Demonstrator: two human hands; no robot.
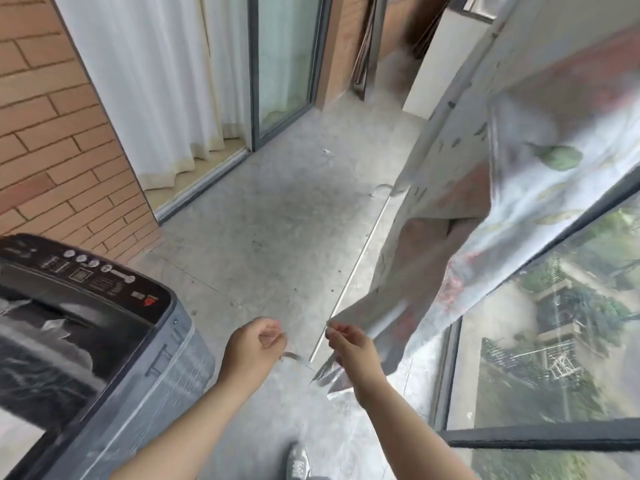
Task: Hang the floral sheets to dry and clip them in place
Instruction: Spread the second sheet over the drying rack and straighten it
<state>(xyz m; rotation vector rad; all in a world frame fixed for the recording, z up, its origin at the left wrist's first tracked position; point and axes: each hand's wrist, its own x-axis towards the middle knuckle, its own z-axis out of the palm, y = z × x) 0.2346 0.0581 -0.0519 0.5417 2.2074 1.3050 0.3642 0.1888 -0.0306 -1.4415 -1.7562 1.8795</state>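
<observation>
Beside balcony glass (554,358), floral sheet (519,188) stretches lengthwise away.

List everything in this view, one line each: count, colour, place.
floral sheet: one, pale with green and red print, hanging right
washing machine: one, grey with black top, lower left
curtain: one, white, behind glass door, upper left
brick wall: one, orange-brown, left
floor: one, grey concrete, centre
window: one, dark-framed, lower right
shoe: one, white, bottom edge
left hand: one, fingers curled, lower centre
right hand: one, pinches floral sheet's lower corner

Floral sheet (519,209) edge in right hand (346,344)
</observation>
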